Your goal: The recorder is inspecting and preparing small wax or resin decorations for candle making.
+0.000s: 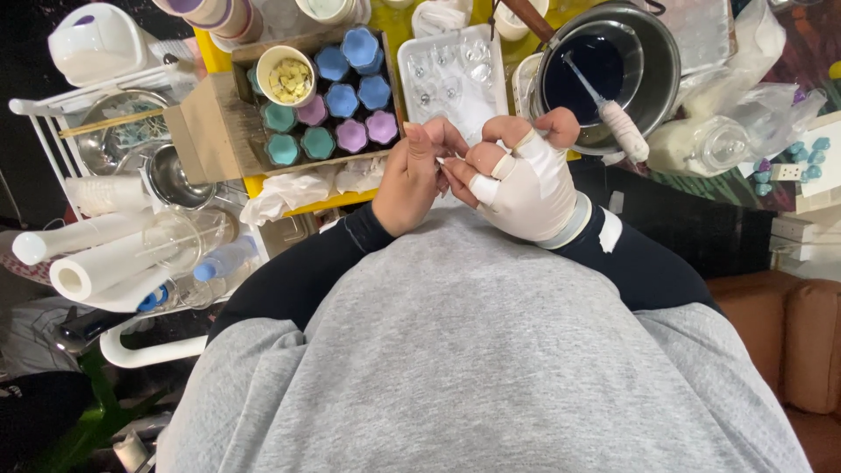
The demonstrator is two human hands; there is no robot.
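My left hand (pixel 416 175) is bare and my right hand (pixel 519 180) wears a white fingerless glove. Both are raised in front of my grey top, fingertips pinched together on a small thin white piece (pixel 448 160) held between them. Beyond the hands lies a clear plastic mould tray (pixel 451 79). To its left a cardboard box (pixel 210 131) holds several flower-shaped blue, teal and purple cups (pixel 350 96) and a cream cup of pale chunks (pixel 286 77). A metal pot (pixel 613 66) of dark blue liquid with a stirrer in it stands right of the tray.
Paper rolls (pixel 88 263), a metal bowl (pixel 171 180) and chopsticks sit on a white rack at left. A glass jar (pixel 714 144) in plastic wrap and small teal pieces (pixel 793 158) lie at right. A brown leather seat (pixel 788 342) is at lower right.
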